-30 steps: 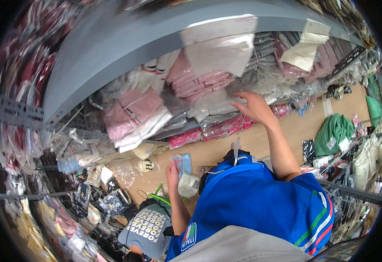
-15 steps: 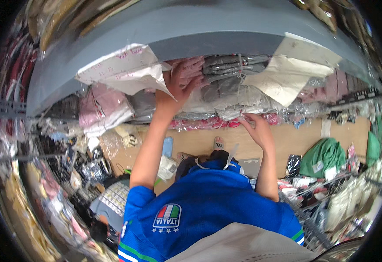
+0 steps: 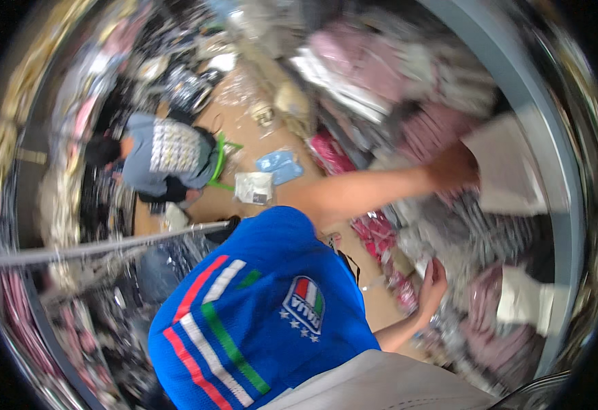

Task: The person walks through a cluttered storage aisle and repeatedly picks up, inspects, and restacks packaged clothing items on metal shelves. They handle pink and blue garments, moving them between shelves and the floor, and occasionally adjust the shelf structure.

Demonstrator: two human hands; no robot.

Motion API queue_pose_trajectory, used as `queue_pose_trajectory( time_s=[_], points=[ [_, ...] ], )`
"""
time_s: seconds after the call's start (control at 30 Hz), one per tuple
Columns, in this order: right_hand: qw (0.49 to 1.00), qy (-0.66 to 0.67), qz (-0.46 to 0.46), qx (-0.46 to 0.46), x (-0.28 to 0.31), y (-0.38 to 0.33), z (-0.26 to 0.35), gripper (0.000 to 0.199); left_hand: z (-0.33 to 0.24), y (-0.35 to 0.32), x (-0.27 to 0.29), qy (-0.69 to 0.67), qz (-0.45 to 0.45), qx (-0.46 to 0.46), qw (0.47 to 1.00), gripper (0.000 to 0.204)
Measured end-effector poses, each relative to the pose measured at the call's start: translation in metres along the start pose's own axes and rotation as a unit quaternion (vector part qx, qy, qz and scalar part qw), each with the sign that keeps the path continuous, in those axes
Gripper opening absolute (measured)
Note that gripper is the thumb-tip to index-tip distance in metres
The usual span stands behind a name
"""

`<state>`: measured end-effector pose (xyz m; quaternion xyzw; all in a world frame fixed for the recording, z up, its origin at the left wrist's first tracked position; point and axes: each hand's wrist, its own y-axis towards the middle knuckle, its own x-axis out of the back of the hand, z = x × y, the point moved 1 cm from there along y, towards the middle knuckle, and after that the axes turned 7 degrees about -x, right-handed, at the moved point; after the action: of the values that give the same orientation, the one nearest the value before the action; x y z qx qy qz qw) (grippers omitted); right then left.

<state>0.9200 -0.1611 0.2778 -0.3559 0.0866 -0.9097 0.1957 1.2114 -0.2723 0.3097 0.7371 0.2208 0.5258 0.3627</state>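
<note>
My left hand (image 3: 453, 168) reaches in among stacks of folded garments in clear plastic on a shelf, beside a hanging sheet of paper (image 3: 507, 164). Its fingers are smeared by motion and partly hidden. Pink folded garments (image 3: 435, 130) lie right by it. Lower down, my right hand (image 3: 433, 285) is at the front edge of the stack, fingers drawn together against pale plastic-wrapped garments (image 3: 415, 249). What they pinch, if anything, is too blurred to make out. Red-pink wrapped garments (image 3: 375, 236) lie just below that edge.
A grey shelf edge (image 3: 564, 239) curves along the right, with a second paper (image 3: 524, 295) on it. At left a person (image 3: 169, 154) sits on a green stool (image 3: 218, 160). Blue slippers (image 3: 280, 166) and a white packet (image 3: 254, 188) lie on the floor. Bagged clothes fill racks at left.
My view has swung to the left, bringing the seated person and left racks further in. My left hand is now beside the paper and blurred; my right hand stays at the stack's front edge.
</note>
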Motion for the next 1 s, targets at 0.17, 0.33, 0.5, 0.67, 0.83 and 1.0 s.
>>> queue_pose_trajectory(
  time_s=[0.17, 0.33, 0.5, 0.67, 0.83, 1.0],
  points=[
    [0.996, -0.038, 0.058, 0.065, -0.027, 0.026, 0.062, 0.037, -0.041, -0.021, 0.077, -0.052, -0.033, -0.010, 0.998, 0.034],
    [0.984, -0.063, 0.146, 0.080, -0.070, 0.033, 0.107, 0.034, -0.031, -0.189, 0.162, -0.225, 0.070, 0.091, 0.968, 0.036],
    [0.937, -0.095, 0.329, 0.068, -0.160, 0.018, 0.159, 0.035, 0.026, -0.385, 0.210, -0.128, 0.463, 0.414, 0.773, 0.041],
    [0.846, -0.276, 0.432, 0.144, -0.261, 0.001, 0.219, 0.047, 0.073, -0.523, 0.246, -0.078, 0.394, 0.543, 0.737, 0.049],
    [0.816, -0.274, 0.464, 0.209, -0.330, 0.003, 0.247, 0.053, 0.097, -0.551, 0.299, -0.087, 0.245, 0.672, 0.694, 0.052],
    [0.789, -0.302, 0.468, 0.260, -0.369, 0.027, 0.262, 0.055, 0.085, -0.620, 0.306, -0.130, 0.131, 0.725, 0.664, 0.052]
  ],
)
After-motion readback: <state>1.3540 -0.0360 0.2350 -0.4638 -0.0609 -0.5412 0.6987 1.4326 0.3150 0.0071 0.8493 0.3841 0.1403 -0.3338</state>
